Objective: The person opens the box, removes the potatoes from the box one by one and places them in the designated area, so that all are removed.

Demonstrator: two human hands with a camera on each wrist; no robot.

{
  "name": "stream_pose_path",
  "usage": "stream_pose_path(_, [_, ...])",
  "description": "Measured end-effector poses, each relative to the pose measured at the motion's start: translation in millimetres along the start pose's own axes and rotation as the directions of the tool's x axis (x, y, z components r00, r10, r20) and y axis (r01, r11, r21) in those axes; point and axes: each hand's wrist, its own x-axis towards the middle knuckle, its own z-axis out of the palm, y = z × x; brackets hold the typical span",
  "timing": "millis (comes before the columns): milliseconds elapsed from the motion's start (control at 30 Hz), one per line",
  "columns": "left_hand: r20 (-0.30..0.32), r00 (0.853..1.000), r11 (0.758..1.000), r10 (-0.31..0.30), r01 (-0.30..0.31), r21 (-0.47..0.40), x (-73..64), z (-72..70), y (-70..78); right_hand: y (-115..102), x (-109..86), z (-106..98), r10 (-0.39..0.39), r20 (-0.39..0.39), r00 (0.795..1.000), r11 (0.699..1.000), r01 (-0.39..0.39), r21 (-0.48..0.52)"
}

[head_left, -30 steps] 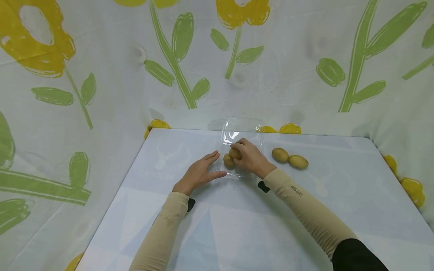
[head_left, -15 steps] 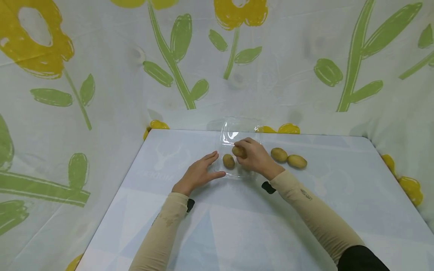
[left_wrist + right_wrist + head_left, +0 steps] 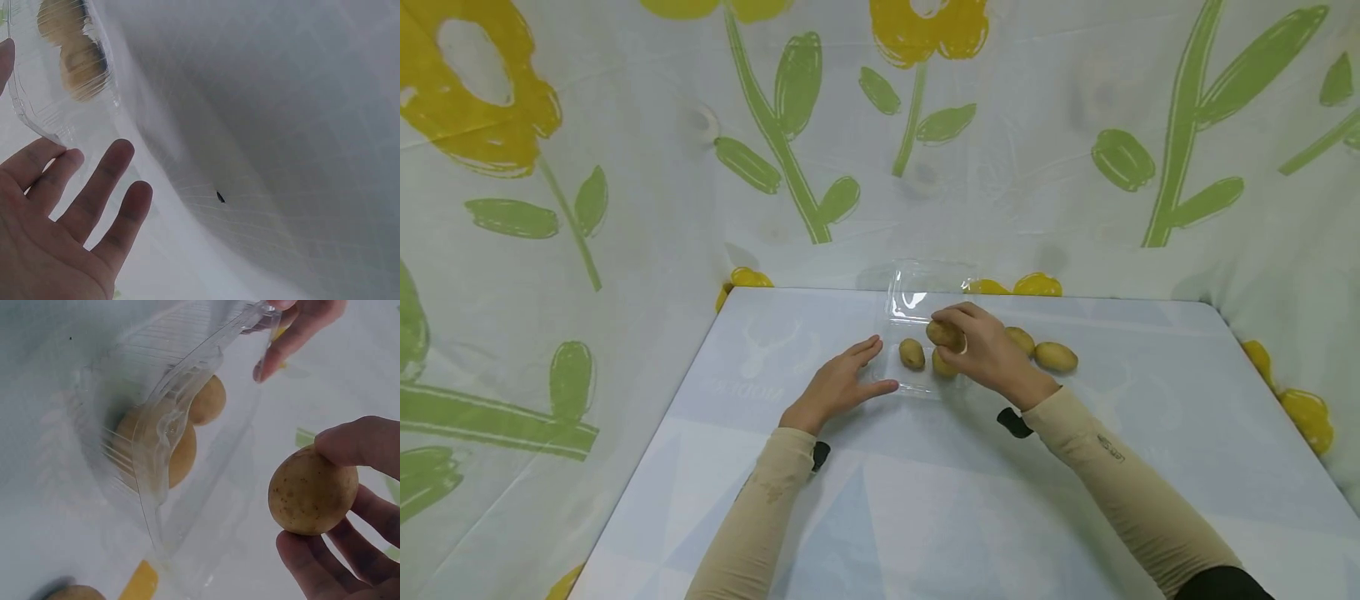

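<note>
My right hand (image 3: 992, 350) pinches a potato (image 3: 945, 335) between thumb and fingers, above the right part of a clear plastic clamshell box (image 3: 917, 385). In the right wrist view this held potato (image 3: 312, 490) is apart from the box. Inside the box lie two more potatoes, one at the left (image 3: 912, 354) and one partly behind my right hand (image 3: 943, 364). My left hand (image 3: 838, 383) is at the box's left side, fingers spread and fairly straight. In the left wrist view its fingers (image 3: 53, 169) touch or nearly touch the box's rim.
Two potatoes, one partly hidden (image 3: 1020, 340) and one in full view (image 3: 1056, 357), lie on the table right of the box. The raised clear lid (image 3: 932, 287) leans toward the flowered curtain (image 3: 1037, 167) behind the pale table (image 3: 880, 500).
My right hand has drawn the held potato to the right, away from the left potato in the box. Another potato now shows beneath it. My left hand has stayed in place.
</note>
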Motion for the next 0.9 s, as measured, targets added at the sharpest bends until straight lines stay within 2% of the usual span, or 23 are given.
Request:
stream_pose_path(167, [-0.007, 1.0, 1.0, 0.01, -0.01, 0.002, 0.0, 0.4, -1.3, -6.4, -8.4, -9.3, -0.05, -0.029, 0.998, 0.999, 0.05, 0.014])
stream_pose_path(467, [0.002, 1.0, 1.0, 0.016, -0.016, 0.002, -0.7, -1.5, -0.5, -11.7, -22.3, -28.7, -0.052, -0.116, 0.992, 0.999, 0.053, -0.001])
stream_pose_path(900, [0.013, 1.0, 1.0, 0.013, -0.013, -0.001, 0.3, 0.1, -1.6, 8.4, -59.5, -51.1, 0.059, -0.151, 0.987, 0.995, -0.071, -0.075])
